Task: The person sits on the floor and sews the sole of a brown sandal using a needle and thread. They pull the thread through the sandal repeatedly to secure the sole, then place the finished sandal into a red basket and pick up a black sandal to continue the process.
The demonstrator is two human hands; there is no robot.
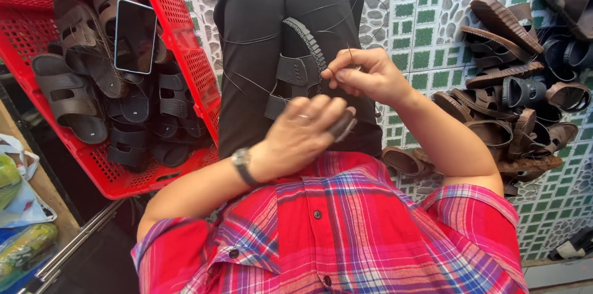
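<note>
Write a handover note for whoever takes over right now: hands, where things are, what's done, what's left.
Left hand: steadies the dark sandal on the lap.
Right hand: pinch grip at the sole edge on thread; needle too small to confirm.
Red crate: sandals plus a phone.
Sandal pile: on the tiled floor.
Done: unclear how much edge is stitched.
Left: this sandal's stitching appears unfinished.

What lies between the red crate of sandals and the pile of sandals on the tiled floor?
In the head view, the person's black-trousered legs lie between the red crate and the sandal pile, with a dark sandal on the lap, held by both hands.
</note>
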